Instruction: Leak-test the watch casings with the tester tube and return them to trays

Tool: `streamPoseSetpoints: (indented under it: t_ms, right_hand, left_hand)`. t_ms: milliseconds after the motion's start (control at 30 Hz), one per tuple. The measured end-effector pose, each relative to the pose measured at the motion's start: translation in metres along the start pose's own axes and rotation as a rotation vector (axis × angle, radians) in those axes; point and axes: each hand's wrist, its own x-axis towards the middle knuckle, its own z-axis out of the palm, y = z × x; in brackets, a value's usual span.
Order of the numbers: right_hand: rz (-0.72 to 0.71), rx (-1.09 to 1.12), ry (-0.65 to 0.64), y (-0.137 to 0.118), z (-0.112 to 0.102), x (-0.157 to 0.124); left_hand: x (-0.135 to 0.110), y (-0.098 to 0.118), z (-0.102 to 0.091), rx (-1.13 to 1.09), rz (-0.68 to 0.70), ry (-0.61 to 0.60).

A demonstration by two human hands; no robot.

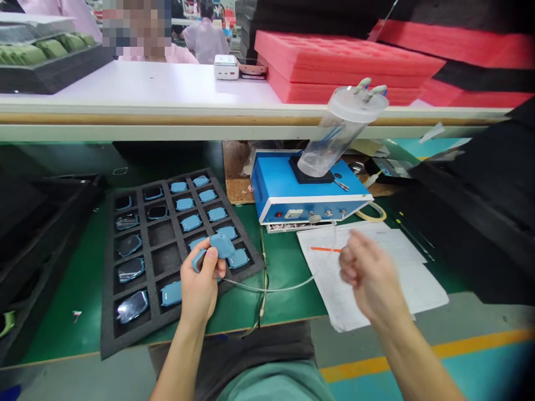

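Observation:
My left hand (203, 278) grips a blue watch case (222, 245) over the near part of a black foam tray (109, 312). Another blue part (199, 260) shows between the same fingers; whether it is a second case I cannot tell. A thin clear tube (276, 290) curves rightward from beside this hand. My right hand (368, 273) hovers over the printed papers (401, 250), fingers curled in and somewhat blurred; what they hold, if anything, is hidden. The tray's compartments hold blue cases and, on the left side, dark glossy-faced watch parts (132, 307).
Behind the papers stands a blue control box (309, 186) with a tilted clear cylinder (332, 139) on top. Pink foam trays (334, 64) are stacked on the white shelf (167, 83). Black foam stacks (480, 223) flank the right side. A tape roll (378, 211) lies beside the box. People sit beyond.

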Motion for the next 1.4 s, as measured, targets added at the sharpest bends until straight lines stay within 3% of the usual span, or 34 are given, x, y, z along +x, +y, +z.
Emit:
streamPoseSetpoints:
  t_ms: [67,133,233,367,533,700,900,1067,1400]
  right_hand:
    - [0.293,0.045,-0.235,0.014,-0.006,-0.014]
    - [0.418,0.11,-0.466,0.021,0.004,-0.028]
    - [0.354,0.169,-0.681,0.022,0.032,-0.045]
    - [0.159,0.076,-0.823,0.019,0.072,-0.053]
    - [-0.144,-0.005,-0.878,0.026,0.115,-0.043]
    - [-0.489,-0.044,-0.834,0.037,0.141,-0.023]
    - [-0.602,-0.026,-0.754,0.054,0.147,-0.015]
    - [-0.742,-0.07,-0.785,0.062,0.143,-0.013]
    - [-0.691,0.04,-0.813,0.06,0.143,-0.013]
  left_hand:
    - [0.0,0.006,0.002,-0.042,0.003,0.028]
    - [0.0,0.014,0.0,-0.098,0.061,0.106]
    - [0.0,0.03,-0.011,-0.17,0.226,0.272]
    - [-0.002,0.042,-0.029,-0.156,0.337,0.455]
    - [-0.011,0.027,-0.026,-0.124,0.325,0.494]
    - [-0.015,0.008,-0.015,0.153,0.293,0.404]
    - [-0.015,0.002,-0.02,0.332,0.288,0.391]
    - [-0.017,0.002,-0.017,0.417,0.28,0.37]
    - [-0.017,0.002,-0.013,0.513,0.296,0.36]
